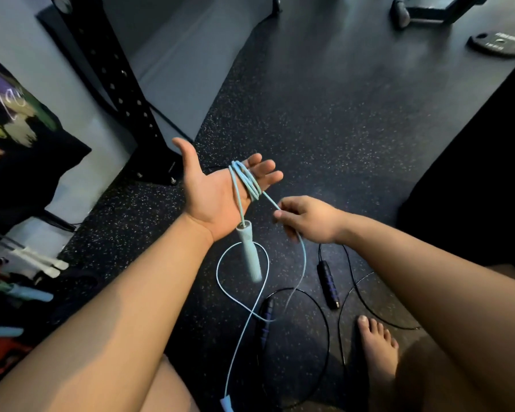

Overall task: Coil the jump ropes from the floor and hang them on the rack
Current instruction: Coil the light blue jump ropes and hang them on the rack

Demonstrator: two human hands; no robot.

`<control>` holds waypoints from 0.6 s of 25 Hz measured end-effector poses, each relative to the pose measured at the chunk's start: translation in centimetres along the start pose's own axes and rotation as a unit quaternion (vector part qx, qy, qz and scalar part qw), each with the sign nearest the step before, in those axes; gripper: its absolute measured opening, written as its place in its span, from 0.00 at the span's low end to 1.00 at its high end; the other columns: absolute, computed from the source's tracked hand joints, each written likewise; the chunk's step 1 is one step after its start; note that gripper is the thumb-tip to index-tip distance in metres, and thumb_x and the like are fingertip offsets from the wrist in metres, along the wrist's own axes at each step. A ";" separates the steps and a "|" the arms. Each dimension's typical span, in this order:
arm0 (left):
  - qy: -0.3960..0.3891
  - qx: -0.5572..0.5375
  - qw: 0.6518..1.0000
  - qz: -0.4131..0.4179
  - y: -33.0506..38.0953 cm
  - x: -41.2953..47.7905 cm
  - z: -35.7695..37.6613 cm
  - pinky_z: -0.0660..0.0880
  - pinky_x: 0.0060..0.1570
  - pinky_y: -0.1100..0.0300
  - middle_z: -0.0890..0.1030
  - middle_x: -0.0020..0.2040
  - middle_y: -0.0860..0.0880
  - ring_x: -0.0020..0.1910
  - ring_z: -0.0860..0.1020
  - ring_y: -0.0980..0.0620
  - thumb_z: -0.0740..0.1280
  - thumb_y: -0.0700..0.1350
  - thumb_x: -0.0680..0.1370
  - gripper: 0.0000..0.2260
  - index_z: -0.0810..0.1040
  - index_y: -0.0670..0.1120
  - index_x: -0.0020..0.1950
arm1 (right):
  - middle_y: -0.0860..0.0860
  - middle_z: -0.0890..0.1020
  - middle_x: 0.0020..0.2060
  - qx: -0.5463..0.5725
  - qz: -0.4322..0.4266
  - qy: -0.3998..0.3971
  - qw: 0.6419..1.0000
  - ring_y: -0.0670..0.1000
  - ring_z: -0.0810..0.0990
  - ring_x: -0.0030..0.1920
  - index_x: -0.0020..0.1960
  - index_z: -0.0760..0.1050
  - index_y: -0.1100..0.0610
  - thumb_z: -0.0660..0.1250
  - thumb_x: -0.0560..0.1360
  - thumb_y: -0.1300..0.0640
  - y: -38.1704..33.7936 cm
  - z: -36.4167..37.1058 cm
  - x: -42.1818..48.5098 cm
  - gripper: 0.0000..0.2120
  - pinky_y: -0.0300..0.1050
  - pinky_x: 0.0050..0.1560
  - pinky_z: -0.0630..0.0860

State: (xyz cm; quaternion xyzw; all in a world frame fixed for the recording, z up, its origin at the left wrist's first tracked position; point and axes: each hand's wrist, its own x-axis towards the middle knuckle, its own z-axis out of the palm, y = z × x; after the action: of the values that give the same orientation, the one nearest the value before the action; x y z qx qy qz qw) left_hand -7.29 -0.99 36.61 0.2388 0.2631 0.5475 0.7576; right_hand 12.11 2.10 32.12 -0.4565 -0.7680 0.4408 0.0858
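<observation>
My left hand (217,188) is held palm up with straight fingers, and a light blue jump rope (246,181) is wound in several loops around those fingers. One blue handle (249,252) dangles below the palm. My right hand (305,218) pinches the blue cord just right of the loops. The rest of the cord trails down to the floor, ending at the second blue handle (227,404) at the bottom edge. A black jump rope (327,282) with dark handles lies loose on the floor below my hands.
A black perforated rack upright (122,93) stands at the left, bolted to the speckled rubber floor. More rope handles (27,294) hang or lie at the far left. A weight plate (500,43) lies at the upper right. My bare foot (375,340) is near the black rope.
</observation>
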 end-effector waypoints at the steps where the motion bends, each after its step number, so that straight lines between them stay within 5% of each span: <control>1: 0.003 -0.004 1.000 0.004 0.0 0.1 0.1 0.71 0.71 0.42 0.82 0.53 0.35 0.59 0.81 0.35 0.46 0.83 0.67 0.53 0.73 0.36 0.61 | 0.53 0.81 0.30 0.010 0.006 0.001 1.000 0.48 0.75 0.31 0.51 0.76 0.58 0.60 0.83 0.52 -0.1 0.3 -0.5 0.10 0.40 0.36 0.71; 9: 0.068 0.045 0.996 0.029 0.8 -1.3 1.7 0.70 0.71 0.40 0.81 0.58 0.32 0.63 0.80 0.35 0.43 0.81 0.69 0.57 0.66 0.31 0.70 | 0.57 0.84 0.31 -0.054 0.003 -0.024 0.998 0.51 0.76 0.30 0.48 0.80 0.54 0.59 0.83 0.50 -3.5 0.7 -3.4 0.14 0.45 0.37 0.74; 13: 0.109 0.042 0.992 0.038 0.3 -3.4 3.0 0.70 0.71 0.41 0.80 0.62 0.30 0.64 0.79 0.33 0.45 0.82 0.68 0.59 0.64 0.30 0.72 | 0.50 0.79 0.29 -0.133 -0.050 -0.066 0.988 0.47 0.77 0.27 0.49 0.81 0.54 0.59 0.83 0.51 -5.9 1.1 -4.9 0.13 0.40 0.33 0.74; 15: 0.105 0.020 0.993 0.052 0.7 -4.3 3.8 0.68 0.73 0.41 0.81 0.60 0.32 0.61 0.81 0.34 0.49 0.83 0.67 0.60 0.63 0.30 0.73 | 0.47 0.79 0.34 -0.170 -0.068 -0.073 0.980 0.46 0.78 0.34 0.52 0.82 0.54 0.59 0.83 0.51 -6.6 1.2 -5.1 0.14 0.38 0.37 0.73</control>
State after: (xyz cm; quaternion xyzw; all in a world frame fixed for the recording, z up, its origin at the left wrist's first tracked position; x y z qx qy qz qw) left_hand -6.38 -5.17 40.49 0.2082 0.3390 0.6030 0.6915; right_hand 10.21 -3.81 37.80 -0.3781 -0.8649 0.3294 -0.0195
